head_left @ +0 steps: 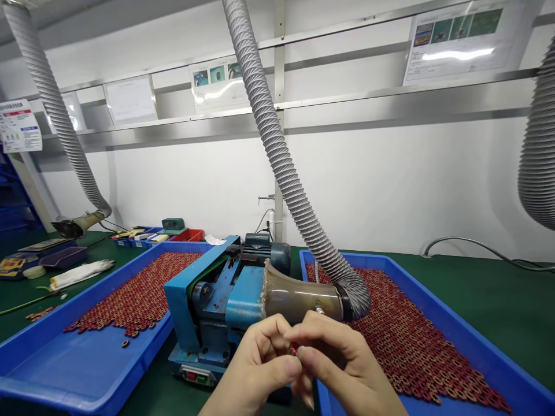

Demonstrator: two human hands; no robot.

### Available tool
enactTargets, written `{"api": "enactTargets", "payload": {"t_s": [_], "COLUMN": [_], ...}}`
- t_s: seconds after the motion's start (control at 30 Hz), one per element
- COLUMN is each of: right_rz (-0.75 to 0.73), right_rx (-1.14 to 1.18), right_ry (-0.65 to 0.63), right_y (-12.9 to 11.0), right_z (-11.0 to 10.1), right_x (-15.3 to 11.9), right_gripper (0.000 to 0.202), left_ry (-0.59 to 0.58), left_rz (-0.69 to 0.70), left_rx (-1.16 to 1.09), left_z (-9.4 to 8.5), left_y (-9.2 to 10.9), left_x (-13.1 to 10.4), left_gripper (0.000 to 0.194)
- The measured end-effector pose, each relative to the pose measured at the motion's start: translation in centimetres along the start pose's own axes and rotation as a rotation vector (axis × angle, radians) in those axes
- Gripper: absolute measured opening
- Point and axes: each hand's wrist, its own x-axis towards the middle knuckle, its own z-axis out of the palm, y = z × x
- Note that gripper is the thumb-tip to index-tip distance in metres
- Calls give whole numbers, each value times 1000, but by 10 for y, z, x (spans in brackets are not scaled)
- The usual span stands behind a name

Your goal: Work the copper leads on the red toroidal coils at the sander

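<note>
My left hand (259,363) and my right hand (340,361) meet in front of the blue belt grinder (249,292). Between their fingertips is a small red piece (293,351), mostly hidden; both hands are closed in a pinch on it. Its exact shape cannot be made out. To the right, a blue tray (416,280) holds many small red ring-shaped pieces (403,341) laid closely side by side. Similar pieces (143,289) fill the far part of another blue tray (82,370) on the left, and one lies loose near its bare front.
A brown extraction hood (303,294) joins a grey ribbed hose (277,150) above the hands. Red and green buttons (196,377) sit on the grinder's front. At the left lie a white glove (80,274) and small bins (188,235). Another hose (65,127) hangs there.
</note>
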Motion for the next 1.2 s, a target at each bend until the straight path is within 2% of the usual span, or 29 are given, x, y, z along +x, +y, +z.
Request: {"api": "enactTargets", "payload": {"t_s": [0.17,0.27,0.33,0.4,0.47,0.6,0.77,0.87,1.07,1.2], "right_rz": [70,-17,-60,-7,47,-15,-86,-39,80,96], "right_rx": [276,375,288,144,17,-246,-354,-268,70,202], "right_ry": [124,239,194,70,21,46,157,153,162,186], "right_y": [5,4,2,-1,-3,-6,-6,-7,-6,-4], "right_z": [7,1,-3,-6,-8,-7,1,6,13,16], "right_x": [-1,-2,-2,-3,-4,-7,-7,-5,-1,-1], "right_gripper": [41,38,36,34,28,13,18,26,46,47], "left_ry": [19,25,56,99,148,229,281,284,180,115], "left_rz": [-25,-2,31,62,80,112,121,122,115,108], "left_rx": [69,63,60,57,61,113,174,109,-4,-34], "left_z": [5,4,5,7,11,17,18,18,12,10], "left_y": [5,3,2,3,3,5,7,6,3,4], "left_x": [-4,-4,-4,-4,-4,-6,-7,-6,-4,-3], "left_gripper": [41,39,38,38,37,34,33,35,34,31]}}
